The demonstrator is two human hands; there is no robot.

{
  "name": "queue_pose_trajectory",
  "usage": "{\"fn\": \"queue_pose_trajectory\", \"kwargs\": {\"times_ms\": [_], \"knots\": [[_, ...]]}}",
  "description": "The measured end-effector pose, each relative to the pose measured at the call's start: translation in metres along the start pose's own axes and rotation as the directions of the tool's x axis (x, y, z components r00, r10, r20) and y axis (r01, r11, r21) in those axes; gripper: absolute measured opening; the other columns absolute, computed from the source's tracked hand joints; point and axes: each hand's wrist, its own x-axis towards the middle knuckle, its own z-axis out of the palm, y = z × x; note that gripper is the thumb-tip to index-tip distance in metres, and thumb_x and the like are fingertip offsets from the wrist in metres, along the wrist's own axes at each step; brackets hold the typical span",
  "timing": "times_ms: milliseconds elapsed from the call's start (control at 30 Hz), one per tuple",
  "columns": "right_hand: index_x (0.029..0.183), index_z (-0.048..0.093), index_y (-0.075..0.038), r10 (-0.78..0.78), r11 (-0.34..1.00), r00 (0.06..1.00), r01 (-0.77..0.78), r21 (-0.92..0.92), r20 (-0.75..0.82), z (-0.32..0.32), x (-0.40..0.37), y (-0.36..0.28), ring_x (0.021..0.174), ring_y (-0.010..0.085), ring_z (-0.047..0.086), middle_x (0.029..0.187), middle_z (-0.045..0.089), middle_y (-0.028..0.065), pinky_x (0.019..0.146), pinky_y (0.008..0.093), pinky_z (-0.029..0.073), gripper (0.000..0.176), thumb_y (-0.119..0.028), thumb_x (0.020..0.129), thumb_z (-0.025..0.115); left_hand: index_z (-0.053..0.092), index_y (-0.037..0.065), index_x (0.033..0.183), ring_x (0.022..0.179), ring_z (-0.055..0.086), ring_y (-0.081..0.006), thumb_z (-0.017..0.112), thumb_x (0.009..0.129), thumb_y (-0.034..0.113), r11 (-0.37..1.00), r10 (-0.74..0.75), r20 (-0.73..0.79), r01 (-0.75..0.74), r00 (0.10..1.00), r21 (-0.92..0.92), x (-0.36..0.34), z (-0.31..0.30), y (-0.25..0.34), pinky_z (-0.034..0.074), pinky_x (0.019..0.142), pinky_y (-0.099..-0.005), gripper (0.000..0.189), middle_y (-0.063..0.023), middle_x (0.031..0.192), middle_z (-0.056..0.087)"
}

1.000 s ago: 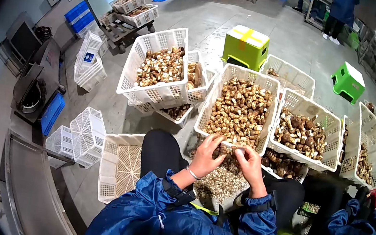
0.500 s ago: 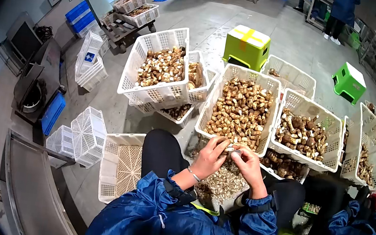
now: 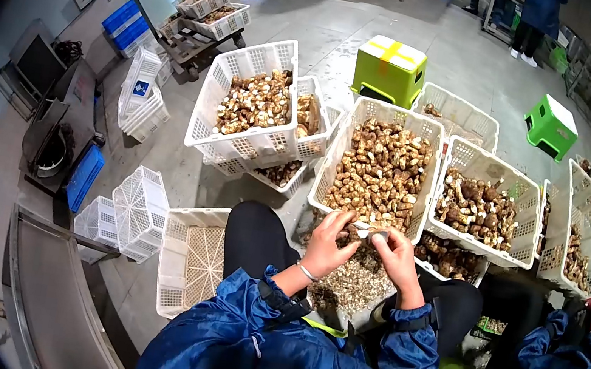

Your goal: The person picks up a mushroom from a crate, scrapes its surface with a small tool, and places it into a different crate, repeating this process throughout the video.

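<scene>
My left hand (image 3: pixel 325 251), a band at its wrist, is closed with its fingertips pinched round a brown mushroom (image 3: pixel 355 222), which they mostly hide. Close beside it, my right hand (image 3: pixel 397 259) is closed on what looks like a small knife (image 3: pixel 363 232); only a pale bit of blade shows, near a grey cover on the thumb. Both hands are over the near edge of a white crate of brown mushrooms (image 3: pixel 378 170). Below them, between my knees, lies a heap of pale trimmings (image 3: pixel 350 280).
A crate of longer mushrooms (image 3: pixel 479 208) stands to the right, another mushroom crate (image 3: pixel 254 102) to the left. By my left knee is a white crate (image 3: pixel 193 265). Green stools (image 3: pixel 390 73) stand beyond. A co-worker's sleeve (image 3: pixel 561 362) is at right.
My hands have shifted slightly; the right thumb is raised, its grey cover now showing, and more of the mushroom is visible at the left fingertips. The crates have not moved.
</scene>
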Motion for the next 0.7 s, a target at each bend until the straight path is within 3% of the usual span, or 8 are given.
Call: {"fn": "queue_pose_trajectory", "kwargs": {"times_ms": [100, 200, 367, 467, 500, 600, 633, 700], "knots": [[0.094, 0.068, 0.000, -0.210, 0.966, 0.978, 0.208, -0.152, 0.003, 0.006, 0.004, 0.009, 0.072, 0.0064, 0.053, 0.079, 0.061, -0.0032, 0.066, 0.0244, 0.044, 0.016, -0.015, 0.095, 0.065, 0.052, 0.001, 0.134, 0.110, 0.062, -0.0221, 0.075, 0.079, 0.005, 0.997, -0.048, 0.017, 0.049, 0.999, -0.055, 0.001, 0.000, -0.003, 0.055, 0.086, -0.0331, 0.060, -0.0114, 0.124, 0.056], [0.095, 0.068, 0.001, 0.082, 0.995, 0.996, -0.080, 0.063, -0.033, 0.003, 0.003, 0.010, 0.073, 0.0071, 0.056, 0.082, 0.065, -0.0011, 0.068, 0.0246, 0.046, 0.016, -0.015, 0.096, 0.063, 0.049, -0.004, 0.135, 0.109, 0.059, -0.0151, 0.073, 0.084, 0.000, 0.877, -0.218, 0.106, 0.243, 0.970, -0.415, 0.000, 0.005, -0.015, 0.052, 0.088, -0.0292, 0.057, -0.0088, 0.128, 0.053], [0.091, 0.068, 0.000, -0.011, 0.975, 0.997, -0.007, -0.221, -0.079, -0.001, 0.006, 0.023, 0.068, 0.0088, 0.056, 0.077, 0.067, 0.0041, 0.062, 0.0282, 0.045, 0.017, -0.016, 0.092, 0.064, 0.053, -0.005, 0.131, 0.101, 0.062, -0.0154, 0.062, 0.096, 0.006, 0.628, -0.413, 0.236, 0.463, 0.880, -0.625, 0.013, -0.006, -0.039, 0.055, 0.086, -0.0304, 0.038, -0.0086, 0.111, 0.063], [0.084, 0.057, 0.003, -0.027, 0.911, 0.999, 0.041, -0.410, 0.041, 0.004, 0.000, 0.024, 0.057, 0.0240, 0.050, 0.066, 0.052, 0.0175, 0.056, 0.0394, 0.042, 0.025, -0.020, 0.088, 0.065, 0.059, -0.002, 0.113, 0.087, 0.064, -0.0165, 0.058, 0.097, 0.004, 0.553, -0.502, 0.075, 0.386, 0.861, -0.738, 0.060, -0.044, -0.052, 0.058, 0.076, -0.0290, 0.017, -0.0099, 0.099, 0.065], [0.083, 0.056, 0.003, 0.001, 0.898, 0.998, 0.026, -0.440, 0.061, 0.007, -0.002, 0.014, 0.058, 0.0274, 0.052, 0.067, 0.053, 0.0186, 0.057, 0.0405, 0.043, 0.025, -0.020, 0.088, 0.065, 0.059, -0.002, 0.110, 0.085, 0.063, -0.0165, 0.058, 0.098, 0.006, 0.521, -0.331, -0.004, 0.180, 0.944, -0.835, 0.091, -0.066, -0.066, 0.058, 0.075, -0.0276, 0.014, -0.0114, 0.101, 0.065], [0.083, 0.057, 0.003, 0.020, 0.884, 0.992, 0.039, -0.467, 0.121, 0.011, 0.001, 0.006, 0.069, 0.0396, 0.060, 0.075, 0.058, 0.0226, 0.062, 0.0447, 0.045, 0.022, -0.018, 0.087, 0.064, 0.058, 0.002, 0.109, 0.104, 0.066, -0.0223, 0.047, 0.106, 0.026, 0.034, -0.199, -0.102, -0.097, 0.975, -0.995, 0.148, -0.121, -0.075, 0.059, 0.089, -0.0288, 0.026, -0.0230, 0.118, 0.064], [0.083, 0.057, 0.003, 0.010, 0.882, 0.990, 0.057, -0.469, 0.138, 0.011, 0.003, 0.008, 0.069, 0.0402, 0.060, 0.075, 0.058, 0.0228, 0.063, 0.0454, 0.046, 0.022, -0.018, 0.087, 0.064, 0.058, 0.003, 0.106, 0.102, 0.067, -0.0229, 0.048, 0.105, 0.027, 0.246, -0.460, -0.231, -0.127, 0.857, -0.961, 0.162, -0.124, -0.067, 0.060, 0.088, -0.0301, 0.026, -0.0230, 0.113, 0.065], [0.084, 0.058, 0.003, -0.001, 0.894, 0.987, 0.075, -0.443, 0.164, 0.012, 0.007, 0.014, 0.072, 0.0420, 0.060, 0.077, 0.059, 0.0235, 0.065, 0.0471, 0.047, 0.021, -0.017, 0.087, 0.063, 0.058, 0.004, 0.103, 0.091, 0.068, -0.0195, 0.053, 0.103, 0.028, 0.350, -0.425, -0.162, -0.003, 0.891, -0.937, 0.181, -0.111, -0.102, 0.060, 0.079, -0.0284, 0.024, -0.0170, 0.106, 0.068]]}}
